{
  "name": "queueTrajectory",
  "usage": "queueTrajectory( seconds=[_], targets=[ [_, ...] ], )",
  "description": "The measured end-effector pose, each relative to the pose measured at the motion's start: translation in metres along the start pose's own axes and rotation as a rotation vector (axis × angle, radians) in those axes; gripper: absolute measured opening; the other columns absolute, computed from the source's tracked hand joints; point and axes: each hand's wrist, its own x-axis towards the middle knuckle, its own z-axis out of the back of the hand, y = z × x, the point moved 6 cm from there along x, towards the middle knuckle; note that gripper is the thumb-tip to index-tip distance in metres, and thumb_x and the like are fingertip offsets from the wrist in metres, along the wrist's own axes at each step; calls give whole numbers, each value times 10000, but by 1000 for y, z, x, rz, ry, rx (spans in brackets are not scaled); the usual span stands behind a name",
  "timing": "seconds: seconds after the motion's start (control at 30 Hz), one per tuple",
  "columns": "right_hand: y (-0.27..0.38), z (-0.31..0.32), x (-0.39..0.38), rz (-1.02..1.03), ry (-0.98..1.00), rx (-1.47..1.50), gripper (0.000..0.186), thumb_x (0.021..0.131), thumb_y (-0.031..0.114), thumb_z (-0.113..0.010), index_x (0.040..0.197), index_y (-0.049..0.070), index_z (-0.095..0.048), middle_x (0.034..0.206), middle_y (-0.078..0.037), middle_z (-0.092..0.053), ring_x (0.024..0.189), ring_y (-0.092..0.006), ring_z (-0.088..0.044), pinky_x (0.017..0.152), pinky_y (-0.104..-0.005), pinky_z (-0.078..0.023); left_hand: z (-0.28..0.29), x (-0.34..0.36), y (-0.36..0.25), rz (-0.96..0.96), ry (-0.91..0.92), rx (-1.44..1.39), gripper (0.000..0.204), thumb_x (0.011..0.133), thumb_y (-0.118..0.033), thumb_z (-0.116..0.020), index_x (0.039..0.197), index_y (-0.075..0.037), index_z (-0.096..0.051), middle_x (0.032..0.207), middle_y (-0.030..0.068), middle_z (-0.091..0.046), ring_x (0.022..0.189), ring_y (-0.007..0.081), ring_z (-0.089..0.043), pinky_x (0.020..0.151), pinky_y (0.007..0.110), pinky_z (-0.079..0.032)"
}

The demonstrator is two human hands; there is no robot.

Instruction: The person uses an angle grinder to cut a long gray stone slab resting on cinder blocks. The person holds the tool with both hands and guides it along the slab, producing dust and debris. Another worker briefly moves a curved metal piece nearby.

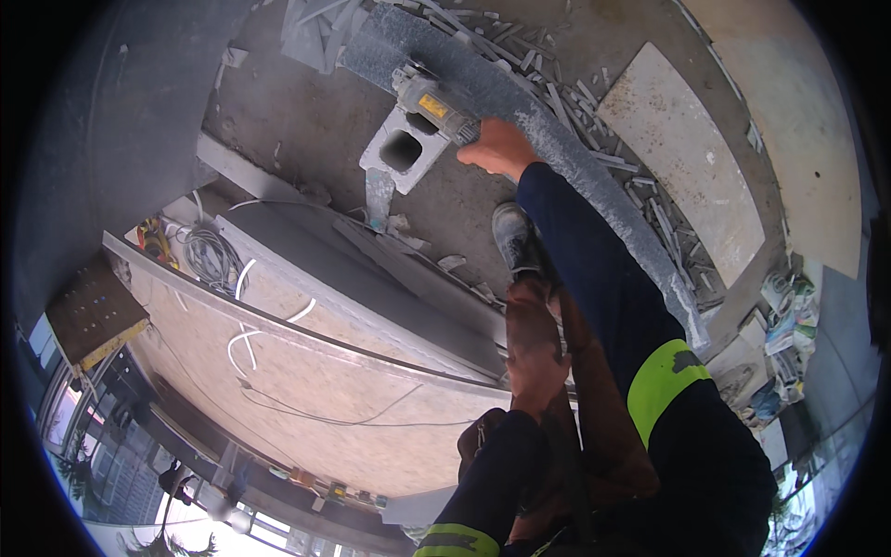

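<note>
The right hand (499, 147) is clenching around the rear handle of a grey power tool (429, 104) with a yellow label, pressing it onto a long grey stone slab (594, 195). The tool is sitting on the slab's upper end, just above a hollow concrete block (401, 148). Beside the slab, thin stone offcuts (557, 88) are littering the floor, and 1 dusty shoe (516, 239) is standing below the block. The left hand (478, 436) is showing only dimly near the knee; I cannot tell its grip.
</note>
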Motion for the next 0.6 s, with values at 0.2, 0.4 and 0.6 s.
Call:
queueTrajectory(
  seconds=[0.2, 0.4, 0.6],
  targets=[
    [-4, 3, -3, 0, -8, -39, 500, 721, 332, -813, 989, -89, -780, 945, -294, -779, 921, -445, -776, 839, -490, -606, 2, 0, 2, 16, 19, -4, 476, 965, -512, -706, 1237, -125, -753, 1299, 121, -742, 1292, 354, -659, 1111, 565, -430],
    [-8, 6, -10, -10, -22, -39, 525, 719, 339, -819, 1012, -95, -774, 953, -289, -779, 935, -443, -776, 852, -487, -606, 4, 0, 0, 10, 12, 1, 484, 962, -513, -710, 1244, -122, -753, 1325, 108, -733, 1322, 349, -635, 1124, 574, -424],
    [-9, 6, -8, 12, -48, -35, 478, 717, 333, -813, 935, -91, -780, 865, -266, -778, 855, -427, -778, 816, -482, -608, 6, -1, -1, 10, 13, -18, 491, 959, -517, -711, 1244, -121, -756, 1326, 109, -732, 1349, 350, -609, 1128, 580, -416]
  ],
)
